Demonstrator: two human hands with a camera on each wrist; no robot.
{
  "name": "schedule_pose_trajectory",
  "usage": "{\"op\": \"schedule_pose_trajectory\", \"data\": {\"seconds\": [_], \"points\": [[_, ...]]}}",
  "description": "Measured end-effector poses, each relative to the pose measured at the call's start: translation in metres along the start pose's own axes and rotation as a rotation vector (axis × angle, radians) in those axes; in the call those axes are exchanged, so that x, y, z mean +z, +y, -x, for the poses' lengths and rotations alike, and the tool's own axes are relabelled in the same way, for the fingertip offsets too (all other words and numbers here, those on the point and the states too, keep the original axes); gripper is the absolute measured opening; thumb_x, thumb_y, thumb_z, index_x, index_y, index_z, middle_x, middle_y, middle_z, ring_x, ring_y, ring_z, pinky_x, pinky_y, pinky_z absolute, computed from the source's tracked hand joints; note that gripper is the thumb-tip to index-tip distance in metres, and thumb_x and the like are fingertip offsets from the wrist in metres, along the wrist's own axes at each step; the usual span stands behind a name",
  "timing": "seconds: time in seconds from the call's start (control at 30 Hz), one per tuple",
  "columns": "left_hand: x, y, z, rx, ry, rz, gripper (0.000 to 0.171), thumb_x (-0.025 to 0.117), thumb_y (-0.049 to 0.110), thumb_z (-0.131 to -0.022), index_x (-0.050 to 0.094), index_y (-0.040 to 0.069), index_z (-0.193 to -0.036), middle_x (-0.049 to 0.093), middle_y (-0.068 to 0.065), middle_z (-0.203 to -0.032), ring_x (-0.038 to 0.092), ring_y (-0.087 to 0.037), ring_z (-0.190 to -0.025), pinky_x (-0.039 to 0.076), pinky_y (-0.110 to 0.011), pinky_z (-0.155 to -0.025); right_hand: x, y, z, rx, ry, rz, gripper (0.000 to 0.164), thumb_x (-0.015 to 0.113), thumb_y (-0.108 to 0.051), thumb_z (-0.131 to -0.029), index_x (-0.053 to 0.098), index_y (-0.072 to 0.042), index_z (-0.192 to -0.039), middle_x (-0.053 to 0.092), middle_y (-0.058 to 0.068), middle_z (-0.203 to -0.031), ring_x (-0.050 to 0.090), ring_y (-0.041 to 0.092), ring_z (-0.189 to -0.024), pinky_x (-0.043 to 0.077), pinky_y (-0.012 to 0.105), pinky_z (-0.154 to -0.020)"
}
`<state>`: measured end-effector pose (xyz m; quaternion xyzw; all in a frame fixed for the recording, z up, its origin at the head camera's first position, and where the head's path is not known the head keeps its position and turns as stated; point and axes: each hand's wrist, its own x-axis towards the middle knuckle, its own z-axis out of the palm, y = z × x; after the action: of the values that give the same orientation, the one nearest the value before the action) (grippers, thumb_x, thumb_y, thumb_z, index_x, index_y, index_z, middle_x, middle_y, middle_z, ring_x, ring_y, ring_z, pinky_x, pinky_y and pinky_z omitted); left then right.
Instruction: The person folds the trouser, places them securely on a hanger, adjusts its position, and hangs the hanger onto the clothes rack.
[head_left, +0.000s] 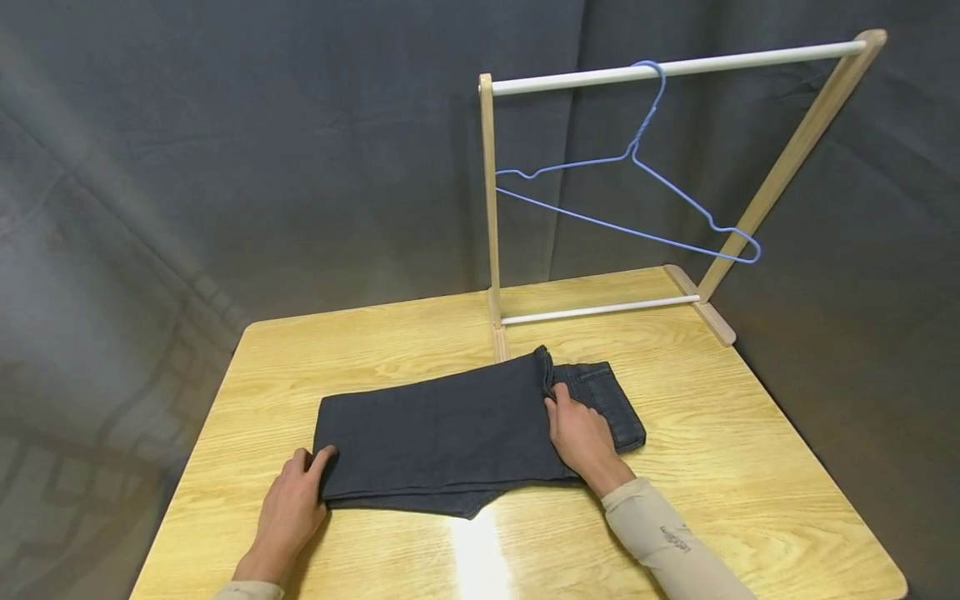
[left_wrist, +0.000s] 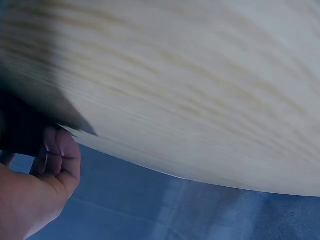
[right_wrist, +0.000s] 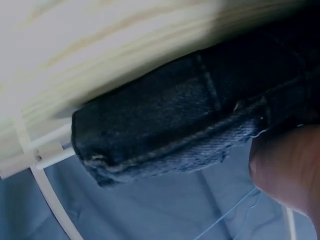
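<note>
While the dark trousers lie folded on the wooden table, both hands are on them, one at each end. Left hand: at the left folded edge, near its lower corner, thumb against the cloth, fingers curled at the edge; left wrist view has dark cloth pinched there, much of it in shadow. Right hand: pinching the leg hem by its edge, thumb and index finger close together; other fingers mostly hidden from the head view. Right wrist view has the hem close up, stitching and a paler inner face visible, thick edge off the tabletop, one fingertip against it

Layout: legs doubled back over the upper part, hem stops short of the waistband, which sticks out at right beyond the right hand. A pointed bit of the lower layer pokes out along the near edge, about mid-length. Bright glare on the table just below that

Behind the trousers: rack with wooden side posts, white top bar and white lower bar, standing at the table's far right. Blue wire hanger hooked on the top bar, bare, tilted. Grey curtain behind everything. Beige sleeves on both arms, small print on the right one
</note>
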<state>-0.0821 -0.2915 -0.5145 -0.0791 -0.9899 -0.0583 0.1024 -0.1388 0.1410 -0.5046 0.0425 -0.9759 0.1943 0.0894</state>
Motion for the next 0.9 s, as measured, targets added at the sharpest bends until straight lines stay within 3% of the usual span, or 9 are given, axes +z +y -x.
{"op": "schedule_pose_trajectory", "data": {"seconds": [0.1, 0.23, 0.33, 0.4, 0.57, 0.8, 0.9], "points": [[0.002, 0.000, -0.001, 0.089, 0.070, -0.015, 0.072, 0.078, -0.014, -0.061, 0.062, 0.009, -0.127, 0.054, -0.015, -0.101, 0.056, -0.031, -0.087, 0.049, -0.047, -0.069, -0.007, 0.005, -0.002, 0.008, 0.044, -0.012, 0.023, 0.045, -0.029, -0.107, 0.050, -0.008, -0.115, 0.054, 0.003, -0.056, 0.050, 0.018, -0.042, 0.033, 0.033, -0.039], [0.005, -0.001, -0.003, 0.296, 0.185, -0.049, 0.065, 0.079, -0.014, -0.060, 0.067, 0.008, -0.120, 0.056, -0.016, -0.103, 0.056, -0.034, -0.093, 0.049, -0.048, -0.078, -0.017, 0.015, -0.004, 0.009, 0.122, -0.003, 0.028, 0.046, -0.032, -0.106, 0.052, -0.008, -0.120, 0.057, 0.005, -0.057, 0.052, 0.021, -0.043, 0.036, 0.036, -0.040], [0.006, -0.002, -0.003, 0.411, 0.220, -0.043, 0.062, 0.080, -0.009, -0.059, 0.068, 0.009, -0.117, 0.058, -0.017, -0.106, 0.057, -0.034, -0.098, 0.048, -0.049, -0.082, -0.024, 0.023, -0.003, 0.002, 0.171, -0.006, 0.031, 0.046, -0.033, -0.106, 0.054, -0.007, -0.122, 0.061, 0.008, -0.059, 0.055, 0.022, -0.045, 0.038, 0.036, -0.041], [0.006, -0.002, -0.002, 0.441, 0.202, -0.032, 0.064, 0.080, -0.005, -0.058, 0.067, 0.011, -0.118, 0.059, -0.015, -0.110, 0.056, -0.034, -0.101, 0.047, -0.049, -0.085, -0.028, 0.029, -0.003, -0.001, 0.200, -0.011, 0.032, 0.046, -0.032, -0.106, 0.055, -0.006, -0.123, 0.062, 0.010, -0.060, 0.056, 0.023, -0.046, 0.039, 0.037, -0.041], [0.008, -0.001, -0.001, 0.438, 0.125, -0.031, 0.064, 0.080, 0.001, -0.061, 0.067, 0.015, -0.122, 0.058, -0.013, -0.118, 0.055, -0.033, -0.110, 0.046, -0.050, -0.093, -0.037, 0.042, -0.001, 0.015, 0.235, -0.016, 0.031, 0.049, -0.031, -0.105, 0.057, -0.005, -0.120, 0.064, 0.015, -0.063, 0.060, 0.028, -0.048, 0.041, 0.040, -0.042], [0.011, 0.008, -0.005, 0.577, 0.095, -0.052, 0.064, 0.084, -0.002, -0.066, 0.064, 0.021, -0.123, 0.056, -0.010, -0.130, 0.048, -0.035, -0.123, 0.039, -0.054, -0.095, -0.044, 0.054, 0.000, 0.077, 0.158, -0.042, 0.037, 0.049, -0.032, -0.105, 0.057, -0.002, -0.124, 0.070, 0.023, -0.077, 0.066, 0.038, -0.060, 0.047, 0.048, -0.049], [0.011, 0.010, -0.008, 0.563, 0.109, -0.062, 0.057, 0.079, -0.001, -0.069, 0.065, 0.021, -0.120, 0.057, -0.009, -0.127, 0.049, -0.035, -0.121, 0.039, -0.055, -0.091, -0.044, 0.056, 0.000, 0.086, 0.138, -0.039, 0.038, 0.048, -0.033, -0.105, 0.057, -0.002, -0.125, 0.071, 0.024, -0.080, 0.067, 0.039, -0.063, 0.048, 0.049, -0.050]]}}
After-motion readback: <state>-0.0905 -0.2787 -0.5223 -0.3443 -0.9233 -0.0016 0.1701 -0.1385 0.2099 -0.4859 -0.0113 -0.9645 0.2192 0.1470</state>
